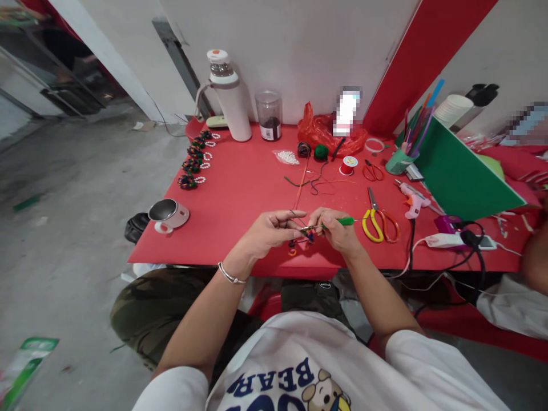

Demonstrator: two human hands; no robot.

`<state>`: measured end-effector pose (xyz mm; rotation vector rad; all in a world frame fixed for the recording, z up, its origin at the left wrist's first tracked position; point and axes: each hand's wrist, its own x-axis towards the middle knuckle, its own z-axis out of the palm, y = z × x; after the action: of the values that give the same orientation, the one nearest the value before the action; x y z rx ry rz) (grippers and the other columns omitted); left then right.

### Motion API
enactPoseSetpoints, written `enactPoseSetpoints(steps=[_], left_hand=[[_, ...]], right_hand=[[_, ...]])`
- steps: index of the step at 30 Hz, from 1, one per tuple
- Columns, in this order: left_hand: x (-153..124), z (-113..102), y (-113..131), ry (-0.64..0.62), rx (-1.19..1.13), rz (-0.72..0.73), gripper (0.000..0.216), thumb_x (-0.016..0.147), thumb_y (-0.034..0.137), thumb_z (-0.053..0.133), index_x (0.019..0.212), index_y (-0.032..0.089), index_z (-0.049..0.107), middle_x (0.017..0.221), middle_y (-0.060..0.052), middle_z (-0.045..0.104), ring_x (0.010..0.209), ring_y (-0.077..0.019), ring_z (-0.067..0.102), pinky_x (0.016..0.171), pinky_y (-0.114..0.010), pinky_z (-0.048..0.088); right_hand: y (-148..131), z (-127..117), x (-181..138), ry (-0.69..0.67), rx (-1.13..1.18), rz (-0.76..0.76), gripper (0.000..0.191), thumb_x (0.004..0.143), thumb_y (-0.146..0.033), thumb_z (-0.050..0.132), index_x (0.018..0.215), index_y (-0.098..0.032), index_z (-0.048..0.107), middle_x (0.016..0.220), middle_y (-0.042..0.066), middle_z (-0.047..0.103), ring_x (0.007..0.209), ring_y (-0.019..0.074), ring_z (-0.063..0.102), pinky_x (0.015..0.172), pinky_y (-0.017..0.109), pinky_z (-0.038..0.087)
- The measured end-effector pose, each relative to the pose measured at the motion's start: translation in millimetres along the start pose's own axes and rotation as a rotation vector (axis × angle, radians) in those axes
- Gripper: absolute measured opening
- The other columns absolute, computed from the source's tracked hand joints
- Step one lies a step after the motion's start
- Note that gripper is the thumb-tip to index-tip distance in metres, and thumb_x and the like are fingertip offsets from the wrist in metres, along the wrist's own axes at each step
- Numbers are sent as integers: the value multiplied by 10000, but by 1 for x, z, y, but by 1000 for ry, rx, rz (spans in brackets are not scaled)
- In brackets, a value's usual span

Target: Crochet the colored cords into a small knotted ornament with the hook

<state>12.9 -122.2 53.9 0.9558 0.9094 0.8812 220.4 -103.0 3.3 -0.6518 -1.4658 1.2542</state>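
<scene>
My right hand (336, 228) is closed around a crochet hook (345, 221) with a green handle, its metal end pointing left. My left hand (272, 233) pinches a small dark multicoloured crochet piece (310, 235), which meets the hook between both hands. An orange loop dangles below the piece; its finer details are too small to make out. Strands of yarn (299, 191) run from my left fingers back toward a dark yarn ball (303, 149). Beside that ball sits a green yarn ball (321, 152). Loose yarn ends lie on the red table (231, 211).
Several dark crocheted pieces (191, 165) with white bead loops line the left edge, near a mug (174, 217). Behind stand a thermos (233, 105) and a jar (269, 114). To the right lie scissors (374, 220), pliers (390, 226), a glue gun (413, 200) and cables.
</scene>
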Motion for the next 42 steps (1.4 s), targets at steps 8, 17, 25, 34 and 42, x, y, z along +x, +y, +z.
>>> enactPoseSetpoints(steps=[8, 17, 25, 34, 42], left_hand=[[-1, -3, 1, 13, 41, 1, 482, 630, 219, 930, 1080, 118, 789, 794, -89, 792, 620, -168, 690, 506, -231, 427], [0, -9, -1, 49, 98, 12, 501, 631, 211, 902, 1115, 120, 810, 740, -37, 744, 445, -43, 417, 455, -222, 274], [1, -2, 1, 52, 56, -16, 488, 607, 186, 898, 1078, 117, 789, 714, -52, 767, 538, -122, 609, 487, -226, 370], [2, -3, 0, 48, 57, -21, 502, 606, 197, 904, 1089, 124, 788, 708, -44, 762, 544, -122, 618, 494, -222, 387], [2, -6, -1, 53, 102, -21, 501, 620, 221, 895, 1101, 127, 794, 730, -47, 761, 503, -91, 533, 477, -228, 353]], right_hand=[[1, -8, -1, 9, -4, 8, 427, 982, -517, 645, 697, -210, 730, 755, 28, 691, 579, 123, 537, 525, 271, 408], [-12, -9, 0, -27, -100, 15, 440, 994, -501, 635, 682, -208, 738, 811, 37, 713, 617, 122, 559, 556, 278, 421], [-4, -8, 1, 29, -134, 7, 462, 1000, -504, 613, 657, -207, 704, 797, 37, 694, 631, 131, 555, 571, 283, 439], [-9, -3, 4, 15, -127, 8, 462, 995, -486, 605, 635, -209, 690, 791, 40, 691, 617, 126, 539, 552, 283, 425], [-9, -5, 1, 1, -145, 28, 438, 998, -485, 616, 668, -219, 729, 758, 33, 694, 611, 132, 551, 572, 294, 436]])
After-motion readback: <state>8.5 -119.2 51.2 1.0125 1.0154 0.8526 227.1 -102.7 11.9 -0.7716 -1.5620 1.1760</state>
